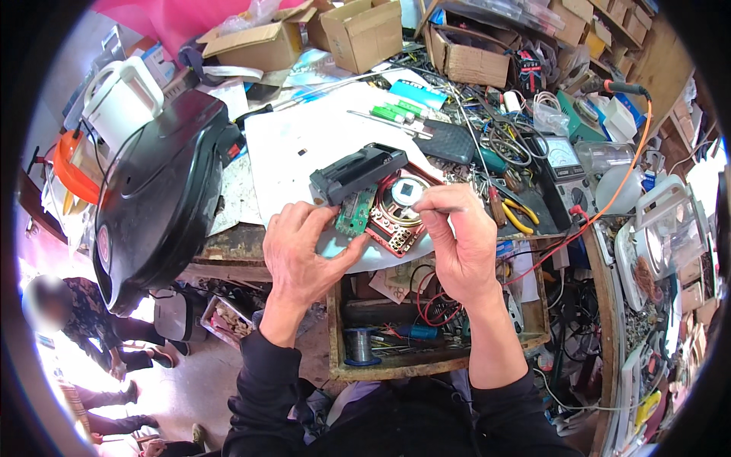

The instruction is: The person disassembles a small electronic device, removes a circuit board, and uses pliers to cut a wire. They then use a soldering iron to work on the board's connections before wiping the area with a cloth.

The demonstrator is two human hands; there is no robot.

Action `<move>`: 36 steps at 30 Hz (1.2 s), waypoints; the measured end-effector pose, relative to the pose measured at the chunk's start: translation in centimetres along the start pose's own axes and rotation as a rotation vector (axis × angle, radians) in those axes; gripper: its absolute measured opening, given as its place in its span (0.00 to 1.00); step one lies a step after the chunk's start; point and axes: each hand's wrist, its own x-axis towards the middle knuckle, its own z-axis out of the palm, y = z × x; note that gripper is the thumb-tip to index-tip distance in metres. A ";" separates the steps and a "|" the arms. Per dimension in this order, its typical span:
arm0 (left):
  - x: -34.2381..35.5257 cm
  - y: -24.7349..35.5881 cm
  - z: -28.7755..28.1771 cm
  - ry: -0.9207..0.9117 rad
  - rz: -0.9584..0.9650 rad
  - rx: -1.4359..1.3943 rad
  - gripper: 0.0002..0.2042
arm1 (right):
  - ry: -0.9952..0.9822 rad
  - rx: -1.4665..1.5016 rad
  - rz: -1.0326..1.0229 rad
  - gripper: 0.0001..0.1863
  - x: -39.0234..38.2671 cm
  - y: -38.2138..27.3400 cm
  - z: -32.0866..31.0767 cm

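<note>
On white paper (278,148) lies an opened small device, perhaps a radio. Its red front shell (392,242) holds a round speaker (403,194) with a square label on its magnet. A green circuit board (354,212) sits left of the speaker, beside the tilted black housing part (358,174). My left hand (297,247) steadies the board between thumb and fingers, the fingertips close to the housing. Over the speaker's right rim, my right hand (464,240) is closed in a pinch. What it pinches is too small to make out.
An open drawer (438,365) with a solder spool (360,346) and wires juts out below the bench. Yellow-handled pliers (519,217) and an analog meter (563,164) lie to the right. A large black case (164,190) stands left. Cardboard boxes (362,38) line the back.
</note>
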 end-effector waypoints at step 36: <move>0.0 0.0 0.1 0.043 0.043 -0.006 0.20 | 0.006 0.117 0.179 0.09 -1.9 -1.2 4.5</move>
